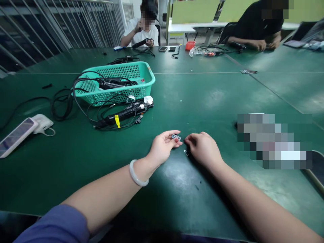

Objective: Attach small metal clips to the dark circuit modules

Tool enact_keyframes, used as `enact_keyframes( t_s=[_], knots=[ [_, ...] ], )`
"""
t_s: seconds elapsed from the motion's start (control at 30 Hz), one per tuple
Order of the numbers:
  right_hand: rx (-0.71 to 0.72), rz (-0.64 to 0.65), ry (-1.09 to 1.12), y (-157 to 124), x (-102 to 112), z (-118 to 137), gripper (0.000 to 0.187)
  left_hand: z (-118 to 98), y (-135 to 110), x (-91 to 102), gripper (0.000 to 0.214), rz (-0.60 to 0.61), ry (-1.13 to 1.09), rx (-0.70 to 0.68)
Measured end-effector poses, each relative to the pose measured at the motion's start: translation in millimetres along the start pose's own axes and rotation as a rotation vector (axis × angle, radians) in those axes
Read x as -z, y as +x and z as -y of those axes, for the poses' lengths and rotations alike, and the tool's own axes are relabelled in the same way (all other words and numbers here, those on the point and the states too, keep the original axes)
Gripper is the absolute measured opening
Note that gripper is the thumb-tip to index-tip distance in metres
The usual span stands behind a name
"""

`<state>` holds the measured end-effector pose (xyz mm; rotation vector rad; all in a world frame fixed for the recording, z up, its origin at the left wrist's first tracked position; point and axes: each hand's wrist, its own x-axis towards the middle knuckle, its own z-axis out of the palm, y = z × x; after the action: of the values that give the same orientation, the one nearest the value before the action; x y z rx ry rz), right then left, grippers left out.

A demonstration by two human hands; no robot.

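My left hand rests on the green table and pinches a small grey rectangular part between thumb and fingertips. A pale bangle sits on that wrist. My right hand lies just to its right, fingers curled toward the part, fingertips close to it; what they hold, if anything, is hidden. A tiny light piece lies on the table between the two hands.
A teal basket with black cables and a handheld tool in front stands to the far left. A phone and white charger lie at the left edge. Two other people sit at the table's far side.
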<state>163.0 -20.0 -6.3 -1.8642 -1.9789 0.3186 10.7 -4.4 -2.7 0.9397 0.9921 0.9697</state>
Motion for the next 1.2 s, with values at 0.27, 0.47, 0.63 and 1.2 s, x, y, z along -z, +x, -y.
enact_keyframes(
  t_s=[0.27,0.47,0.63,1.2],
  knots=[
    [-0.197,-0.13,0.931,8,24,-28,0.029,2,1,2.0,0.025,0.021,-0.009,-0.017],
    [-0.083,0.215,0.914,-2,39,-31,0.028,2,0,1.9,0.026,0.007,-0.035,-0.02],
    [0.173,0.305,0.161,-19,24,-6,0.018,1,0,1.4,0.028,0.014,-0.037,0.006],
    [0.29,0.11,0.099,-11,5,-7,0.026,0,0,1.4,0.028,0.03,-0.039,0.027]
  ],
)
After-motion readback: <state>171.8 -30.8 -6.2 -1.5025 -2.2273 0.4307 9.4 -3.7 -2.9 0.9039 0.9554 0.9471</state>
